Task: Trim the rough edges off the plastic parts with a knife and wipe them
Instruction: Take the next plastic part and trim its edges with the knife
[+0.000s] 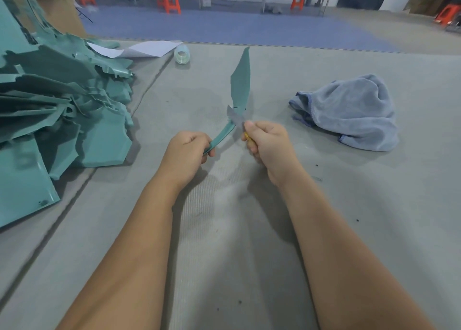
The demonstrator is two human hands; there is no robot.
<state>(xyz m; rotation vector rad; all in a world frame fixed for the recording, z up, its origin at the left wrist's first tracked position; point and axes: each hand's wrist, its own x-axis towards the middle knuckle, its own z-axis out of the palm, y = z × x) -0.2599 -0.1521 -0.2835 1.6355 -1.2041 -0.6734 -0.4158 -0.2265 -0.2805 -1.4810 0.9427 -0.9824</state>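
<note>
A long, curved teal plastic part [240, 85] stands tilted up over the grey mat, its pointed tip far from me. My left hand [187, 152] grips its narrow near end. My right hand [268, 142] is closed on a knife with a yellow handle, and the grey blade [235, 117] lies against the part's edge just above my thumb. A crumpled blue-grey cloth [354, 112] rests on the mat to the right, apart from both hands.
A big heap of teal plastic parts [57, 105] fills the left side. A roll of clear tape [182, 54] and a white paper sheet [139, 48] lie at the mat's far edge. Orange stools [171, 0] and metal tables stand beyond.
</note>
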